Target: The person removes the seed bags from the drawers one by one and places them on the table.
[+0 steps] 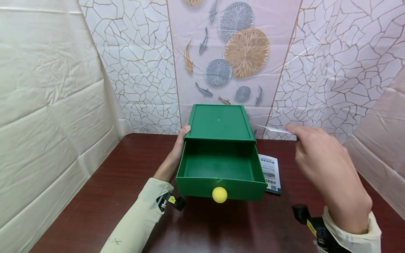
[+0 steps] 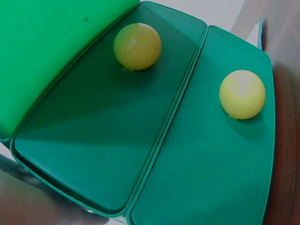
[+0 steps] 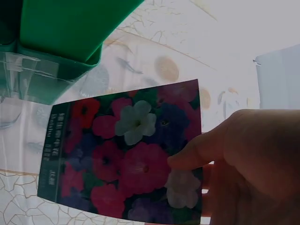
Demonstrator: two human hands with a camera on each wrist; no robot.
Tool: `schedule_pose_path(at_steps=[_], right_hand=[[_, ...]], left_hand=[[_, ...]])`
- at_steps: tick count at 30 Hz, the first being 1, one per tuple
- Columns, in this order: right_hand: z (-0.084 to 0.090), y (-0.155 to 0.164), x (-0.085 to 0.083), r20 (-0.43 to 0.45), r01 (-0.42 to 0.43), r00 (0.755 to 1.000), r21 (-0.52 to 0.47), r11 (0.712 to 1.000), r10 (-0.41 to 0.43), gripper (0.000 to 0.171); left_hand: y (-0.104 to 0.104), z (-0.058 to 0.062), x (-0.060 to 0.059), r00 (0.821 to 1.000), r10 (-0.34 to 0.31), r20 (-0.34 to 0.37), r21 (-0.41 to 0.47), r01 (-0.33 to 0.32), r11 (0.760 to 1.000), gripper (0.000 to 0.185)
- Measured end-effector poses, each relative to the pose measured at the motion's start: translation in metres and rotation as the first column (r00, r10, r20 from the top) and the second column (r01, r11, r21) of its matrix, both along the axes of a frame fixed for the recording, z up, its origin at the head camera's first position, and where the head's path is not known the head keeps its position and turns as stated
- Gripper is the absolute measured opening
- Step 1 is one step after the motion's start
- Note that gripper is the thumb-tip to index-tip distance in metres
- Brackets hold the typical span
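Note:
A green drawer box stands on the table with its top drawer pulled out, the visible inside of the drawer bare. My left hand rests along the box's left side, thumb at the top edge; its other fingers are mostly hidden. In the left wrist view, two drawer fronts each carry a round yellow knob. Right of the box, my raised right hand pinches a flower seed packet by one edge between thumb and fingers. Pink, white, red and purple blooms cover its front.
Another packet, printed side with barcode up, lies on the dark red-brown table against the box's right side. Patterned cloth hangs behind, with pale cloth walls at both sides.

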State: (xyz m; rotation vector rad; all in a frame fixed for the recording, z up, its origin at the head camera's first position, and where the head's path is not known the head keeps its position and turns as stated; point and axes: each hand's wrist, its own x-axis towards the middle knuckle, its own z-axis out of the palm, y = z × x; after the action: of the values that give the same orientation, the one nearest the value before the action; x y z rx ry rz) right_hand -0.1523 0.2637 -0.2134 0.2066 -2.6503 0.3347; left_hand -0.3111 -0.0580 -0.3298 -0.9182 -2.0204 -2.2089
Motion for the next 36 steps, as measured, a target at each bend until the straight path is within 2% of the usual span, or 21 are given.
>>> schedule_pose_path(at_steps=[5, 9, 12, 15, 17, 20, 23, 32, 36], right_hand=[[-0.002, 0.002, -0.006, 0.063, -0.016, 0.998, 0.028, 0.999, 0.014, 0.057], [-0.006, 0.002, -0.012, 0.071, -0.058, 0.996, 0.043, 0.997, 0.055, 0.056], [-0.011, 0.002, -0.018, 0.076, -0.085, 0.994, 0.091, 0.992, 0.078, 0.054], [-0.015, 0.005, -0.022, 0.13, -0.095, 0.989, 0.161, 0.982, 0.074, 0.05], [-0.018, 0.007, -0.025, 0.204, -0.095, 0.977, 0.194, 0.976, 0.055, 0.05], [-0.022, 0.009, -0.028, 0.324, -0.089, 0.946, 0.215, 0.973, 0.015, 0.05], [-0.025, 0.01, -0.033, 0.397, -0.077, 0.918, 0.211, 0.975, -0.013, 0.051], [-0.035, 0.014, -0.047, 0.441, -0.067, 0.897, 0.173, 0.983, -0.016, 0.059], [-0.04, 0.015, -0.052, 0.46, -0.064, 0.888, 0.144, 0.988, -0.009, 0.06]], left_hand=[[-0.001, 0.0, 0.0, 1.0, 0.001, 0.006, -0.006, -0.001, 1.0, 0.076], [-0.003, -0.001, 0.0, 1.0, 0.004, 0.011, 0.011, -0.005, 1.0, 0.078], [-0.004, -0.001, 0.0, 1.0, -0.001, 0.005, 0.032, 0.001, 0.999, 0.078], [-0.004, 0.0, -0.001, 1.0, -0.01, 0.002, 0.038, 0.01, 0.999, 0.077], [-0.003, 0.0, -0.001, 1.0, -0.012, 0.003, 0.033, 0.012, 0.999, 0.076], [-0.003, -0.001, 0.001, 1.0, -0.003, 0.006, 0.014, 0.003, 1.0, 0.076], [-0.003, -0.002, 0.001, 1.0, -0.001, -0.003, 0.005, 0.002, 1.0, 0.076], [-0.002, -0.002, 0.002, 1.0, 0.009, 0.015, -0.027, -0.009, 1.0, 0.077], [-0.001, -0.001, 0.002, 1.0, 0.005, 0.016, -0.014, -0.005, 1.0, 0.077]])
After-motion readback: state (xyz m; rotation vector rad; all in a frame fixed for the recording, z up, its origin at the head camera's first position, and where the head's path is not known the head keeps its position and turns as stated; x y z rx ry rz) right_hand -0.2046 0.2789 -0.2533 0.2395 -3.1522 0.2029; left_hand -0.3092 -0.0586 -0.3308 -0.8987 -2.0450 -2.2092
